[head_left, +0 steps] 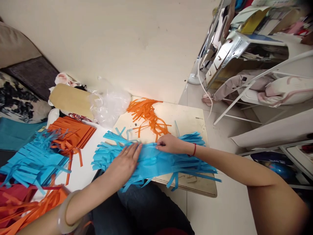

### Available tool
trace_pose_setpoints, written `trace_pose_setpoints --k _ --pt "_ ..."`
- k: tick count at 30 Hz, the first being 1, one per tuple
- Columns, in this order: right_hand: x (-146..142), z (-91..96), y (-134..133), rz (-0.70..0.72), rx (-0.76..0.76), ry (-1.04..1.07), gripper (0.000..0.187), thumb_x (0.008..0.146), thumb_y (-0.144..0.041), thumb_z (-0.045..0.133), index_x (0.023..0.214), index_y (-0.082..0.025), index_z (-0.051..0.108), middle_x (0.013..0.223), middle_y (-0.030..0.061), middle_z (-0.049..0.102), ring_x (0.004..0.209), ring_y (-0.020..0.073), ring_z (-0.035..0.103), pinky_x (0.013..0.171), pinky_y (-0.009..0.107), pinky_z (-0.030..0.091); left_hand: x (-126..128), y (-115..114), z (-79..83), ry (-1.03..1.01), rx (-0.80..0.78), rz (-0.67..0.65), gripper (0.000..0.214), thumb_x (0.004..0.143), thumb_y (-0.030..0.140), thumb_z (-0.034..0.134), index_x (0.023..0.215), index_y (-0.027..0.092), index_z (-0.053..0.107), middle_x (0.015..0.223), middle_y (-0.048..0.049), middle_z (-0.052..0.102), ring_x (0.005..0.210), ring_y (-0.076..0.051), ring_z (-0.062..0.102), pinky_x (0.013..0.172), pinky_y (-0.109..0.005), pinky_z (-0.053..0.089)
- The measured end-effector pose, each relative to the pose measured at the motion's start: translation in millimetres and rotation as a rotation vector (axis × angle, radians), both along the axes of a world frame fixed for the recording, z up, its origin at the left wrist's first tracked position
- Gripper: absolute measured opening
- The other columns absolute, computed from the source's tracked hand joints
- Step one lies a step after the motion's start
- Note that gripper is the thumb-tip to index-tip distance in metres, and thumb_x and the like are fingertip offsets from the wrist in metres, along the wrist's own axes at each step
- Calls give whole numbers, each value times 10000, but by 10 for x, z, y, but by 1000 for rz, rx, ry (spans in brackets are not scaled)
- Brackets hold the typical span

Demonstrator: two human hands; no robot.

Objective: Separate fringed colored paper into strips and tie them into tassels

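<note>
A sheet of blue tissue paper (156,163), cut into fringe at both ends, lies across the near part of a small wooden table (186,114). My left hand (127,160) rests flat on the paper's left-middle part, fingers stretched out. At the paper's far edge, right of the left hand, my right hand (168,143) has its thumb and fingers pinched together on the blue paper. Just beyond the hands lies a loose tangle of orange paper strips (149,114).
To the left are stacks of fringed blue paper (31,163) and orange paper (70,130). A clear plastic bag (110,104) sits at the table's back left corner, against the wall (122,42). A white metal-framed rack (244,85) stands on the right.
</note>
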State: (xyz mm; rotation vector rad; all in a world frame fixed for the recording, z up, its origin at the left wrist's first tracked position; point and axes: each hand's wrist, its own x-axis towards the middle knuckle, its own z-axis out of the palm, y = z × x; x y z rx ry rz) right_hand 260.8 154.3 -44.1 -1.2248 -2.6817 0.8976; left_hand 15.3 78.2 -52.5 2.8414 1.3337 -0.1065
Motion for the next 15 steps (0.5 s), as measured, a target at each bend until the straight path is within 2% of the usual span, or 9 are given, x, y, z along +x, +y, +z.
trace_pose_setpoints --k 3,5,6,8,11,13,15 --pt "77 -20 -98 16 31 56 159 832 -205 600 719 -109 657 707 40 615 661 114 522 648 218 368 -159 259 334 49 -150 64 524 835 303 561 1296 58 506 1292 -237 559 1174 -359 560 965 -483 468" --pt "101 -33 -176 11 69 74 161 846 -213 601 740 -109 662 746 54 618 702 130 543 683 229 398 -49 478 506 -36 -166 14 452 877 346 509 1268 121 539 1234 -185 587 1095 -308 610 908 -412 502" --pt "104 -36 -212 5 87 74 167 854 -219 598 747 -110 665 760 59 616 714 135 549 693 235 409 66 596 548 -108 -128 7 398 920 301 427 1279 164 533 1198 -148 595 1057 -262 626 903 -379 499" --pt "98 -36 -271 -8 112 65 161 860 -221 598 774 -108 675 794 69 619 733 144 559 703 245 425 357 840 527 -136 -79 -13 411 928 212 378 1320 190 501 1098 -132 603 936 -235 653 842 -369 509" --pt "93 -26 -326 -9 127 68 147 866 -219 595 828 -108 683 831 78 629 752 151 572 718 254 440 710 1223 341 -111 -129 -23 369 879 133 430 1212 159 587 928 -118 632 763 -219 656 726 -350 516" --pt "103 -17 -354 1 130 99 151 874 -226 587 844 -113 683 842 78 632 764 152 578 728 255 446 777 1485 242 -154 -113 -17 309 873 99 405 1074 102 641 828 -112 635 763 -219 645 755 -359 506" --pt "119 -9 -381 5 134 133 160 882 -236 578 849 -118 682 850 77 633 771 153 581 730 255 449 714 1728 236 -244 -62 -24 286 888 116 381 983 83 649 796 -111 634 826 -229 635 826 -384 484"
